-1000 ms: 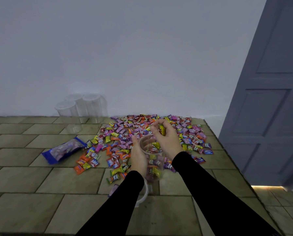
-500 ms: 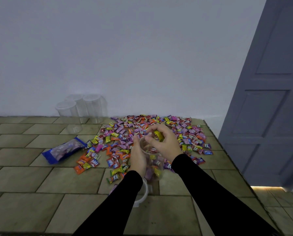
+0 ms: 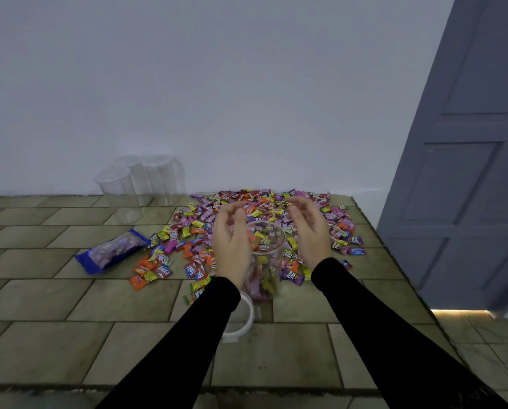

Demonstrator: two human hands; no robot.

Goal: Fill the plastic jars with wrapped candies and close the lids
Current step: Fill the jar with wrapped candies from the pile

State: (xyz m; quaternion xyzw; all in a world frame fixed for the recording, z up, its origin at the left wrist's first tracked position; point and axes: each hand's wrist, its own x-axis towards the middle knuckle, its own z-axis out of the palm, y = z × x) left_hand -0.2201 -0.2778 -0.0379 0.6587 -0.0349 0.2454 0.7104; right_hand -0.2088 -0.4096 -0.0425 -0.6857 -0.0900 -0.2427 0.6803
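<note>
A clear plastic jar (image 3: pixel 266 261) stands upright on the tiled surface, partly filled with wrapped candies. My left hand (image 3: pixel 232 246) is beside its left wall, fingers apart and curled, holding nothing. My right hand (image 3: pixel 310 228) hovers to the right of the jar's mouth, fingers spread, with nothing in it. A wide pile of wrapped candies (image 3: pixel 258 211) in pink, orange, yellow and purple lies behind and around the jar. The jar's white lid (image 3: pixel 242 317) rests on the surface just in front of the jar, partly hidden by my left sleeve.
Three clear jars with lids (image 3: pixel 137 184) stand at the back left by the white wall. A blue candy bag (image 3: pixel 112 250) lies left of the pile. The tiled surface (image 3: pixel 69 305) ends at an edge on the right, next to a grey door (image 3: pixel 468 172).
My right hand held a yellow candy over the jar's mouth; now it has let it go and moved right, fingers spread. My left hand has loosened from the jar's side.
</note>
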